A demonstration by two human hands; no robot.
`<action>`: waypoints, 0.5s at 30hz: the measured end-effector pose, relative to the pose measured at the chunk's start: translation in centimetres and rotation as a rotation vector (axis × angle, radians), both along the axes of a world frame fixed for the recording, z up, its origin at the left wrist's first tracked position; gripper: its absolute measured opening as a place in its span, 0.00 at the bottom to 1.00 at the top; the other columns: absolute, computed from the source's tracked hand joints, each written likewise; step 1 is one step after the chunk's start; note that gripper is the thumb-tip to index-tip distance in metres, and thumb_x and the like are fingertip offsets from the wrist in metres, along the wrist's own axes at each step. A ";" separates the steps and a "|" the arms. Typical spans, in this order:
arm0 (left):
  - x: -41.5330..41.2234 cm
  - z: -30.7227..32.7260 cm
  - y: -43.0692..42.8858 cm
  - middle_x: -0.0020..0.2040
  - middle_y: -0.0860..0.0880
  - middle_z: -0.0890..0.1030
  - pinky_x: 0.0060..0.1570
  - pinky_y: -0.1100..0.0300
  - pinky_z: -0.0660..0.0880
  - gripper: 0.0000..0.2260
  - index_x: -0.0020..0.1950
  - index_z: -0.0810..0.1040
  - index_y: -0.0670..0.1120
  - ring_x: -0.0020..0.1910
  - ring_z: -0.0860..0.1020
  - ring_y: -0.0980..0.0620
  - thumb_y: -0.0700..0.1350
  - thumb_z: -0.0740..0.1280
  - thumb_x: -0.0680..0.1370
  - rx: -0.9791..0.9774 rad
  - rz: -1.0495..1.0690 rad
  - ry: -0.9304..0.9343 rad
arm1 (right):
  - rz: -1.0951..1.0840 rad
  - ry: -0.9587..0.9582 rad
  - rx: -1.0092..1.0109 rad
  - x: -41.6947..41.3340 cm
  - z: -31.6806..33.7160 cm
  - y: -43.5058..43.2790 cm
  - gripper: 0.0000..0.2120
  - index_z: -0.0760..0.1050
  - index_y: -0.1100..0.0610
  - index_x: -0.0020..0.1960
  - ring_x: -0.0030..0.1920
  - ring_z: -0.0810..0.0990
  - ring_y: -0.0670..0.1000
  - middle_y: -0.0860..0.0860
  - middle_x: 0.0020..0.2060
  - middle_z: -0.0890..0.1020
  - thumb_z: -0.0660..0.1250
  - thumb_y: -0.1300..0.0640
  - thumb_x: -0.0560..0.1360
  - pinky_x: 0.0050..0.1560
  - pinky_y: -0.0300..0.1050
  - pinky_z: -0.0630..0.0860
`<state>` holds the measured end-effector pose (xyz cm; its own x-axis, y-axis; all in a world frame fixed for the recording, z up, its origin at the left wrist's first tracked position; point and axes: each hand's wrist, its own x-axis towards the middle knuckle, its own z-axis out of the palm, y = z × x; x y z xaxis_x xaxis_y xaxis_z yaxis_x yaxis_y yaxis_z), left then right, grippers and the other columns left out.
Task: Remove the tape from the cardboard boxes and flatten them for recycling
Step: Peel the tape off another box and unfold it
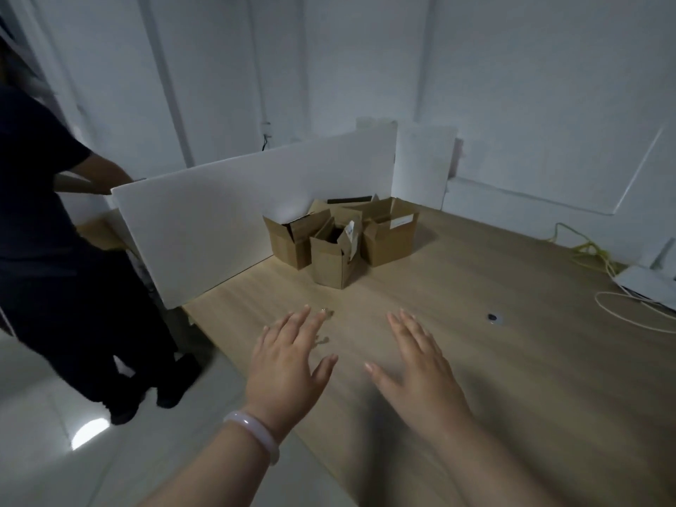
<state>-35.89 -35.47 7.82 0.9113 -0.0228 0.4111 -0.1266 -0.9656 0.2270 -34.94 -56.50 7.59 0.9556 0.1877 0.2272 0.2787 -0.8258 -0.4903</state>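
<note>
Three brown cardboard boxes stand clustered at the far side of the wooden table (512, 360), all with open flaps: a left box (289, 243), a front box (331, 263) with a white label hanging from a flap, and a right box (389, 236) bearing a white sticker. My left hand (289, 364), with a pale bangle on the wrist, and my right hand (420, 364) hover over the table well short of the boxes. Both are flat with fingers spread, holding nothing. Small scraps, perhaps tape (325, 325), lie just past my left fingertips.
A white board (219, 221) stands upright along the table's left edge, held by another person in dark clothes (55, 250) standing on the floor. Yellow and white cables (600, 258) and a white device (647, 283) lie at the right. A small dark round object (492, 317) sits on the table.
</note>
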 end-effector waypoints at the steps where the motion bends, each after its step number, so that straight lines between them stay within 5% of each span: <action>1: 1.3 -0.4 0.6 0.74 0.53 0.65 0.71 0.49 0.62 0.29 0.74 0.61 0.57 0.72 0.65 0.50 0.64 0.59 0.75 -0.008 0.004 0.006 | -0.018 0.007 0.000 1.1 -0.4 -0.3 0.39 0.40 0.37 0.76 0.71 0.38 0.35 0.37 0.76 0.43 0.53 0.29 0.71 0.71 0.39 0.41; 12: 19.8 -4.1 5.9 0.74 0.51 0.64 0.69 0.58 0.60 0.29 0.75 0.62 0.54 0.71 0.63 0.51 0.60 0.63 0.76 -0.164 -0.163 0.152 | -0.201 -0.029 -0.019 16.4 -4.0 3.3 0.41 0.45 0.38 0.76 0.69 0.37 0.29 0.33 0.74 0.49 0.49 0.25 0.68 0.69 0.37 0.44; 15: 25.1 -5.4 8.8 0.74 0.51 0.64 0.69 0.61 0.59 0.29 0.75 0.61 0.54 0.72 0.63 0.52 0.61 0.62 0.76 -0.178 -0.185 0.177 | -0.243 -0.007 -0.025 21.1 -5.2 5.6 0.40 0.49 0.41 0.76 0.69 0.37 0.30 0.40 0.76 0.52 0.51 0.27 0.68 0.69 0.38 0.47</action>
